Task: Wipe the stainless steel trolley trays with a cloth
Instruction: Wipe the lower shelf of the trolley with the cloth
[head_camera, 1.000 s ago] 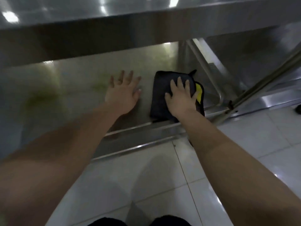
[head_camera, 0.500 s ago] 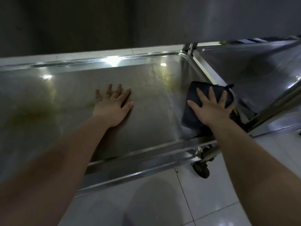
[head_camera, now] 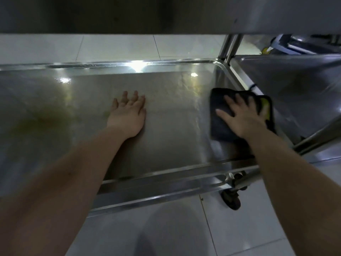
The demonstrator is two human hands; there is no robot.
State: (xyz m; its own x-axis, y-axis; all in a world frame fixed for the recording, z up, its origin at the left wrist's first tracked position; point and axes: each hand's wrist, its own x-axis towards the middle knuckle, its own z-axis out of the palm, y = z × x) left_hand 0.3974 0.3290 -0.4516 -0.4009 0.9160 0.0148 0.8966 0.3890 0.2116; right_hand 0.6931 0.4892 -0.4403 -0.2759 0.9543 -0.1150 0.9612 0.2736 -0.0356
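A shallow stainless steel trolley tray (head_camera: 166, 145) fills the middle of the head view, with yellowish smears at its left. My left hand (head_camera: 127, 115) lies flat on the tray's middle, fingers apart, holding nothing. My right hand (head_camera: 241, 115) presses flat on a dark folded cloth (head_camera: 219, 124) with a yellow patch, at the tray's right rim. The hand covers the cloth's middle.
The underside of an upper shelf (head_camera: 166, 13) hangs dark across the top. An upright post (head_camera: 228, 48) stands at the tray's far right corner. A second steel trolley (head_camera: 295, 85) adjoins on the right. A black caster wheel (head_camera: 231, 199) sits on the white floor tiles (head_camera: 239, 228).
My view has risen from below the upper shelf to look over the whole tray. My right hand slid the cloth toward the right rim. The left hand stayed flat on the tray.
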